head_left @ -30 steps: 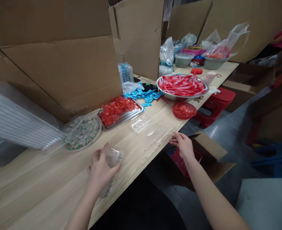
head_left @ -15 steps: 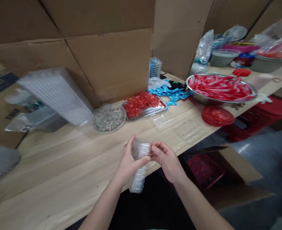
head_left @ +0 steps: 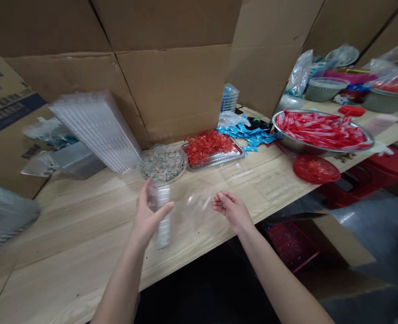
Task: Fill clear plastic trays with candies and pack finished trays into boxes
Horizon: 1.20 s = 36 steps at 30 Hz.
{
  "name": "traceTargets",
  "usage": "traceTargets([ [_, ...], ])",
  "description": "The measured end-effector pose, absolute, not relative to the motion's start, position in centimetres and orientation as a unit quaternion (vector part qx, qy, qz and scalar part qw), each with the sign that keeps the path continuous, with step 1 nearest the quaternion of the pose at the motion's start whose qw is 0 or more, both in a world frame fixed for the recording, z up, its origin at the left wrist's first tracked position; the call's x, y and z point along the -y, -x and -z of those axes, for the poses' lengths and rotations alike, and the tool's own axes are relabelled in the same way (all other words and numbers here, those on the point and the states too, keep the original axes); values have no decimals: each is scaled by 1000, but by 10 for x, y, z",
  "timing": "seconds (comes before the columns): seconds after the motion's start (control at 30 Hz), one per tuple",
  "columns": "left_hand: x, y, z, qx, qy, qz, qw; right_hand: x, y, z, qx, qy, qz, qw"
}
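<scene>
My left hand (head_left: 148,218) is wrapped round a narrow stack of clear plastic trays (head_left: 164,225), thumb on the near side and fingers behind. To its right, my right hand (head_left: 231,209) pinches the edge of a single clear plastic tray (head_left: 199,201), which is smeared by motion. Both are above the wooden table (head_left: 118,265), apart from each other. Just behind the stack is a round clear dish (head_left: 165,164) of small green-and-white wrapped pieces. Beside that dish, a metal tray (head_left: 224,161) holds a heap of small red packets (head_left: 207,146).
Tall stacked clear trays (head_left: 101,130) lean at the back left. Blue packets (head_left: 249,135) lie behind the metal tray. A metal bowl (head_left: 307,146) of red-and-white sticks and a red basket (head_left: 315,170) stand right. Below the table edge, an open carton (head_left: 350,243) holds a red basket.
My left hand has moved left with the stack. My right hand now holds a single tray apart from it; before, both hands were together at the stack. The view has shifted slightly left.
</scene>
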<state>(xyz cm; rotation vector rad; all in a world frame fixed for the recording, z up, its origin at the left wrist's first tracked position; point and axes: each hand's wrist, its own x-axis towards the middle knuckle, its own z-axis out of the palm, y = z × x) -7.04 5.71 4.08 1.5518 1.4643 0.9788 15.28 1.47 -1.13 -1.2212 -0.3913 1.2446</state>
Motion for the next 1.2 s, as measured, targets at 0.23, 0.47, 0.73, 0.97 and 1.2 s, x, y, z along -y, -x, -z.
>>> traceTargets([
  [0.23,-18,56,-49,-548,-692,-272,385,24,-138,-8,311,527,-552,566],
  [0.47,-11,-3,-40,-482,-678,-253,494,53,-130,-29,253,477,-563,625],
  [0.73,-48,-5,-40,-483,-617,-226,578,63,-182,0,77,483,-512,706],
  [0.97,-64,30,-14,-580,-761,-41,286,61,-190,2,111,482,-536,685],
  [1.2,-44,-8,-12,-390,-820,-182,378,57,-171,-2,169,483,-546,663],
])
